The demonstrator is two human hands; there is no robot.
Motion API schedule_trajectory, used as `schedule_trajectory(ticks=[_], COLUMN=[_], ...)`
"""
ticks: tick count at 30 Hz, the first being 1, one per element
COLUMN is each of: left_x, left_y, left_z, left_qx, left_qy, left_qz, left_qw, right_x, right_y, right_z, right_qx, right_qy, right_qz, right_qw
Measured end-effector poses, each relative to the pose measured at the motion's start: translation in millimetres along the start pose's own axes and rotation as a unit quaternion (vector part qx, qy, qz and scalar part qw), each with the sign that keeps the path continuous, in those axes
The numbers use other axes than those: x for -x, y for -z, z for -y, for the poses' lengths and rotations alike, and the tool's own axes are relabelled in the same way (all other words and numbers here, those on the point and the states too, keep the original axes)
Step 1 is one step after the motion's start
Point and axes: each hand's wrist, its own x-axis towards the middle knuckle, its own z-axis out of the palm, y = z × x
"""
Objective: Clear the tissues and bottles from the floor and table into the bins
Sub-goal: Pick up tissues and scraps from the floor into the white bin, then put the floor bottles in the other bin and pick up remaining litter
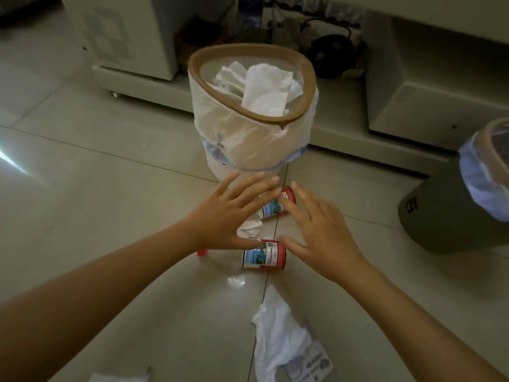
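Both hands reached low over the tiled floor (96,188), palms down and fingers spread, gripping nothing. The left hand (228,213) hovered above a small crumpled tissue (249,228), partly covering it. The right hand (319,232) sat just beside it, its fingertips near the red cap of the far bottle (275,206), which lay on its side between the two hands. A near bottle (261,256), clear with a red-and-blue label and a red cap to the left, lay on its side just below both thumbs.

Directly ahead stood the white bin (252,133), brown-rimmed and lined with a bag, with several tissues already inside; its base was close to the fingertips of the left hand. The dark bin (451,216), lined in pale blue, stood well apart at the right edge. A larger tissue (275,334) lay on the floor nearer the person, over a flat printed packet (314,362). Another tissue scrap (118,377) showed at the bottom edge. Pale cabinets (429,106) stood behind the bins.
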Motion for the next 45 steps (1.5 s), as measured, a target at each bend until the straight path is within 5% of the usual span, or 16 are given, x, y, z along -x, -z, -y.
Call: schedule_trajectory(ticks=[5,15,21,28,37,39,41,42,44,45], left_x=[4,-69,-100,-93,-49,-34,-20,-15,-13,-14], left_y=[-38,-65,-86,-85,-87,-91,-92,-89,-81,-81], left_z=[4,-6,-11,-7,-25,-32,-52,-65,-89,-98], left_qx=[0.026,0.054,0.036,0.062,0.162,0.218,0.322,0.363,0.410,0.417], left_qy=[0.044,0.125,0.157,0.030,-0.021,0.027,0.225,0.348,0.515,0.549], left_qz=[0.100,0.174,0.210,0.196,0.178,0.135,-0.001,-0.062,-0.088,-0.066], left_qw=[0.994,0.975,0.964,0.978,0.970,0.966,0.920,0.863,0.748,0.721], right_x=[13,-3,-5,34,91,99,104,105,106,106], right_y=[-33,-80,-99,-99,-79,-75,-73,-71,-70,-70], right_z=[-1,26,25,-29,-92,-96,-96,-96,-95,-94], right_qx=[0.011,0.038,0.040,0.036,0.077,0.070,0.046,0.033,0.018,0.012], right_qy=[-0.030,0.031,0.032,0.049,0.022,0.000,-0.027,-0.041,-0.064,-0.073], right_qz=[0.126,0.177,0.160,0.152,0.033,0.016,-0.009,-0.023,-0.043,-0.047], right_qw=[0.992,0.983,0.986,0.986,0.996,0.997,0.999,0.998,0.997,0.996])
